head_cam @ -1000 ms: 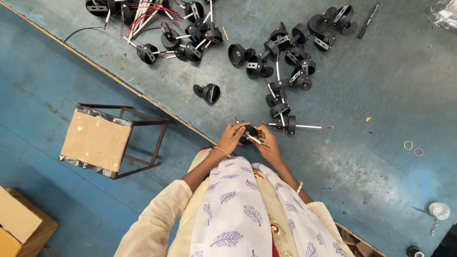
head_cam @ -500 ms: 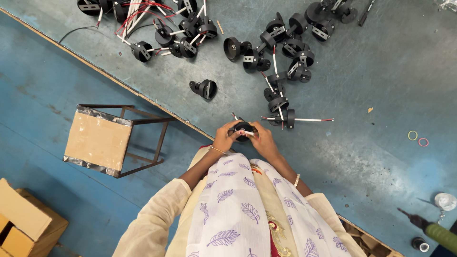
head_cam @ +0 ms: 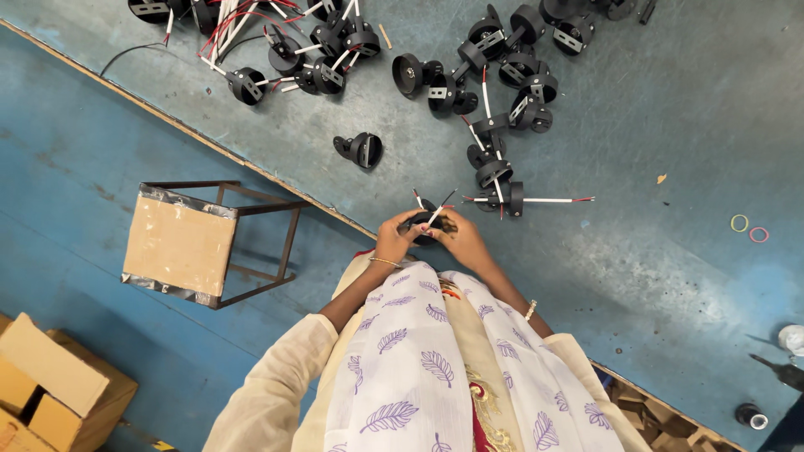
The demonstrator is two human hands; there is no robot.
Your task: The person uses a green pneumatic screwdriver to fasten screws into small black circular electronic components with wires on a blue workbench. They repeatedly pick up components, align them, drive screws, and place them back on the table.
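Both the left hand (head_cam: 395, 240) and right hand (head_cam: 459, 238) still grip the black wired part (head_cam: 425, 224), barely shifted.

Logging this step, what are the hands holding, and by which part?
Both the left hand and right hand grip one small black wired part by its round body; its white wires stick up free.

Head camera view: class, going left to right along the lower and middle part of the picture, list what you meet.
Cardboard box → stool → left hand → black part with wires → right hand → two rubber bands.
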